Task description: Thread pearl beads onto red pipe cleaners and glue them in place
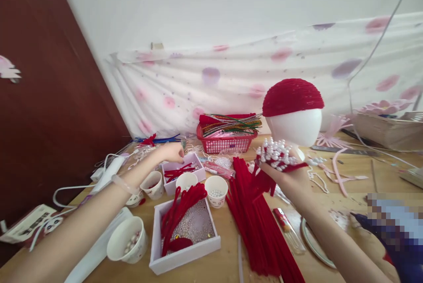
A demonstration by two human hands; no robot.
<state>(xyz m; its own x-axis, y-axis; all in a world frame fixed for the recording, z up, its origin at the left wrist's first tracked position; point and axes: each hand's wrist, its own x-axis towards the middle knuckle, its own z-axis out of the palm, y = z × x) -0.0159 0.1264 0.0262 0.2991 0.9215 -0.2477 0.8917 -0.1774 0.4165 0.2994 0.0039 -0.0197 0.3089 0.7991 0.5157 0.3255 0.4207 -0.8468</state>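
Note:
My left hand point(173, 152) reaches over the far-left table beside a small white box point(200, 173) with red velvet pieces. Its fingers are curled down and closed; what they hold, if anything, is hidden. My right hand point(291, 181) is closed around a bunch of white pearl stems point(276, 153) with red velvet strips at its base. The bunch is held in front of a white mannequin head point(295, 126) wearing a red ribbed cap point(292, 98). Below the right hand lies a thick bundle of red velvet stems point(257, 230).
Paper cups point(216, 190) of beads stand around a larger white box point(188, 254) holding beads and red loops. A red basket point(228, 143) of coloured stems is at the back. A glue gun point(380, 230) and a roll of tape point(309, 239) lie right.

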